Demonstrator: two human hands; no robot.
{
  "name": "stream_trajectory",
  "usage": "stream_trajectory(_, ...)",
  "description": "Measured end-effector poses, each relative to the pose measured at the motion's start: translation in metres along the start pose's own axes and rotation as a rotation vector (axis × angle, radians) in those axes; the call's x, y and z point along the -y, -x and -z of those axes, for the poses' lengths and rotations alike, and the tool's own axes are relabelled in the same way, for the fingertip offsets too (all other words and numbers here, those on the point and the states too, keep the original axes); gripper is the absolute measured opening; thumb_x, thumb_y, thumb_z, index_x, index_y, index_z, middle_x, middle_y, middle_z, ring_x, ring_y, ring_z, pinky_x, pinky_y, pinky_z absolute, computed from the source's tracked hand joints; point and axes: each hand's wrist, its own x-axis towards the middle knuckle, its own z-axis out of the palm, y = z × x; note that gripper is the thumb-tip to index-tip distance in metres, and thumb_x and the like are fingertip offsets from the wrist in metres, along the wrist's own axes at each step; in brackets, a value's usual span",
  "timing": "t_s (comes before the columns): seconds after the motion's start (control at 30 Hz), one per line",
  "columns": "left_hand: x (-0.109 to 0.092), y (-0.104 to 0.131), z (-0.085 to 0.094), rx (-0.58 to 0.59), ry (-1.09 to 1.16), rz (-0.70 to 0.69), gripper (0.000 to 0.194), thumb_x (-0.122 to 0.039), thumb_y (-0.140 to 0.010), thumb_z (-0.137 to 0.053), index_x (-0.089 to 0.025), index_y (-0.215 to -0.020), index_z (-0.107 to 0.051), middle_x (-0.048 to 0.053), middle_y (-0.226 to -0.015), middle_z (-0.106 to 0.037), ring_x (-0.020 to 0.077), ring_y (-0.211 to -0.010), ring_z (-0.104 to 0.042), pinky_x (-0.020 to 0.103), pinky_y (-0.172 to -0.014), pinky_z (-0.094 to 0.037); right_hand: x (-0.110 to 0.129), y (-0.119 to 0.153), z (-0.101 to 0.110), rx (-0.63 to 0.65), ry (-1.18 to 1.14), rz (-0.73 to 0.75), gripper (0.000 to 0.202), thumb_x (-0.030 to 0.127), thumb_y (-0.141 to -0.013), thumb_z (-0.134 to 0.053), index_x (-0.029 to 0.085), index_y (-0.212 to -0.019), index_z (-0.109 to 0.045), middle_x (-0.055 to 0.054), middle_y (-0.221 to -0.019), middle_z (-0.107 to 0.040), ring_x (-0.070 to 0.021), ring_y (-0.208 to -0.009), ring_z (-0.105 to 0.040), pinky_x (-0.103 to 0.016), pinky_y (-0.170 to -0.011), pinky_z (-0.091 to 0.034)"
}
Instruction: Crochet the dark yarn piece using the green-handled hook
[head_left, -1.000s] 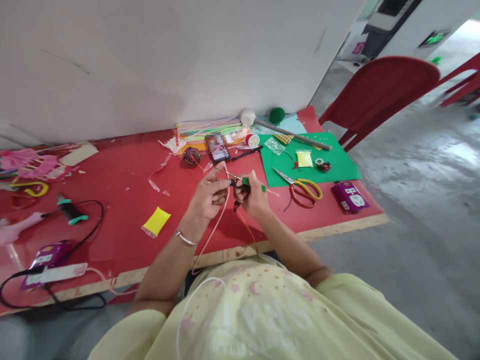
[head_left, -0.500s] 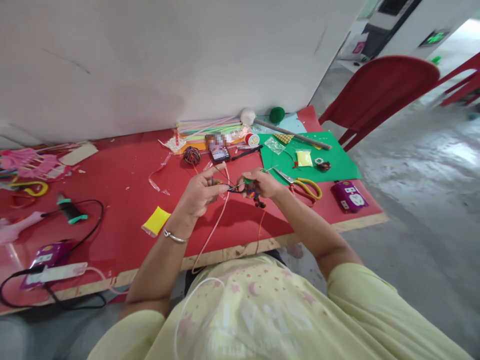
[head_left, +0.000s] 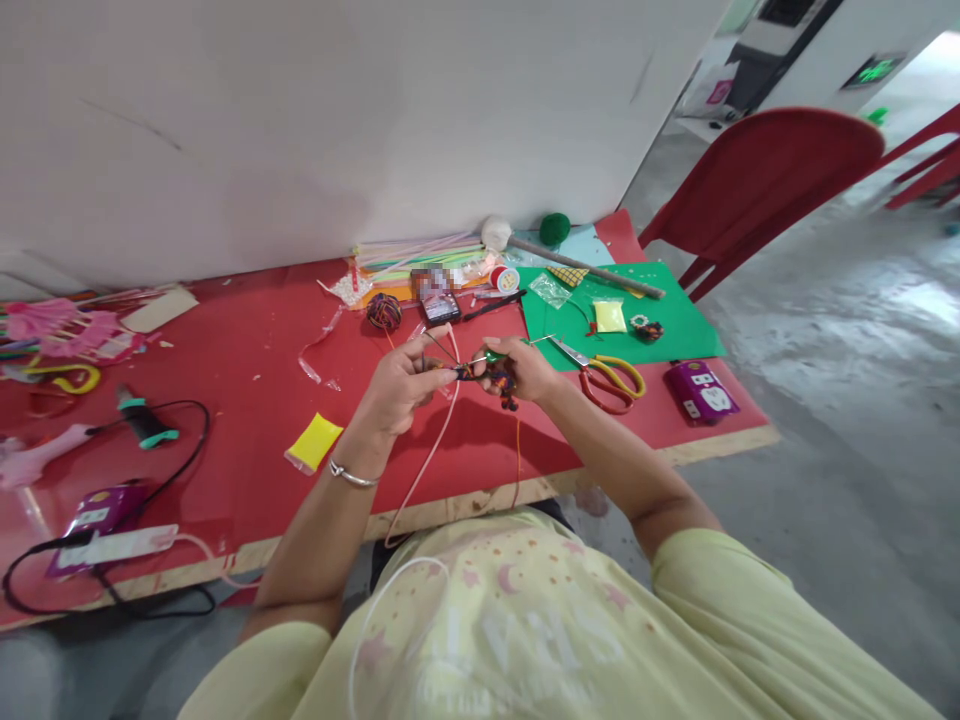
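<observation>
So the left hand has its fingers pinched tight on one end of a dark multicolored yarn piece, and the right hand has its fingers curled around a tool with a green handle plus the rest of that yarn, all of it held just above the red tabletop. The yarn ball sits beyond the left hand, near the phone, while the scissors lie open just beside the right wrist, partly on the green sheet.
</observation>
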Motion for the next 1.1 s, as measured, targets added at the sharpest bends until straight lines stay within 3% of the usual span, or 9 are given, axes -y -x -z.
stream_trajectory(0.47, 0.001, -0.001, -0.001, -0.037, -0.002, -0.019, 0.079, -0.015, -0.061, -0.085, -0.019, -0.136, -0.063, -0.007, -0.064, -0.057, 0.0007, -0.040, -0.030, 0.018, -0.040, -0.015, -0.002, 0.000, 0.003, -0.025, 0.001, 0.042, 0.036, 0.048, -0.082, -0.062, 0.014, -0.069, -0.069, -0.005, -0.059, -0.070, -0.0116, -0.044, -0.057, -0.020, -0.040, -0.045)
stream_trajectory(0.8, 0.001, -0.005, 0.001, -0.146, -0.147, -0.127, 0.080, -0.016, -0.059, -0.086, -0.016, -0.136, -0.064, -0.005, -0.064, -0.062, 0.0025, -0.044, -0.037, 0.019, -0.043, -0.023, 0.008, 0.005, 0.000, -0.032, 0.107, 0.135, 0.034, 0.045, -0.079, -0.068, 0.012, -0.071, -0.073, -0.009, -0.073, -0.077, -0.0127, -0.053, -0.065, -0.022, -0.049, -0.052)
stream_trajectory(1.0, 0.003, -0.005, 0.002, -0.128, -0.116, -0.098, 0.080, -0.017, -0.060, -0.085, -0.016, -0.136, -0.064, -0.006, -0.063, -0.062, 0.0019, -0.042, -0.034, 0.019, -0.043, -0.022, 0.005, 0.003, 0.000, -0.042, 0.116, 0.122, 0.039, 0.050, -0.077, -0.068, 0.012, -0.071, -0.074, -0.008, -0.067, -0.075, -0.0121, -0.050, -0.063, -0.021, -0.045, -0.048)
stream_trajectory(1.1, 0.003, -0.005, 0.003, -0.147, -0.168, -0.141, 0.076, -0.015, -0.059, -0.085, -0.015, -0.133, -0.066, -0.003, -0.066, -0.065, 0.0038, -0.047, -0.041, 0.018, -0.046, -0.029, 0.003, 0.002, 0.003, -0.034, 0.164, 0.155, 0.041, 0.052, -0.078, -0.067, 0.013, -0.073, -0.076, -0.008, -0.072, -0.076, -0.0126, -0.054, -0.064, -0.023, -0.051, -0.051)
